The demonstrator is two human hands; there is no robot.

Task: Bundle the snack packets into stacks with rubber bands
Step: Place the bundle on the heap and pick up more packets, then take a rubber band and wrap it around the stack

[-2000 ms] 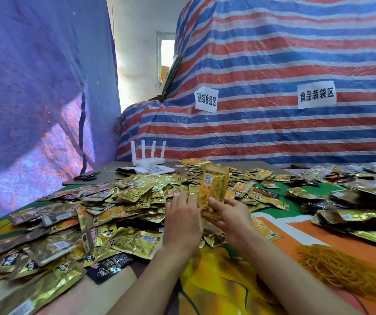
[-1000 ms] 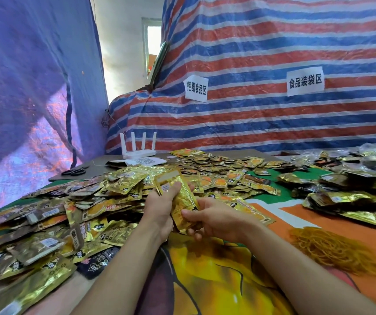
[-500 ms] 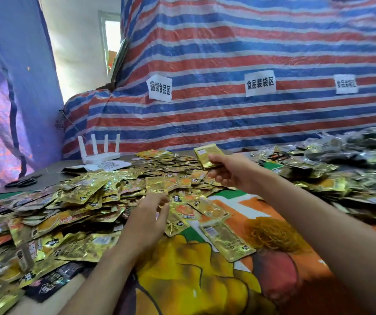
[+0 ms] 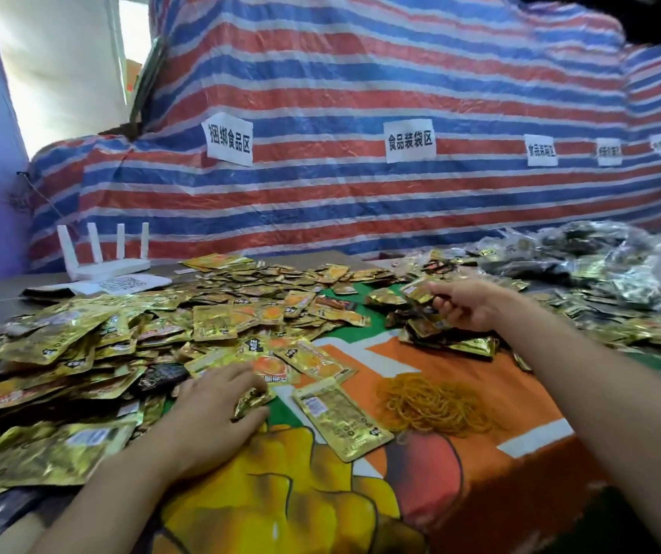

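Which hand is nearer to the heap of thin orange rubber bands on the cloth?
Left. The left hand rests on packets just left of the heap of orange rubber bands; the right hand is farther back, holding a gold packet.

From my feed I see two bare forearms coming in from the bottom edge, with no sleeve reaching as far as either wrist. My left hand [image 4: 208, 413] carries no ring, watch or glove that I can make out, and my right hand [image 4: 468, 305] is just as plain. The fingers look short and rounded, with the nails too blurred to judge. No band or bracelet shows on either wrist.
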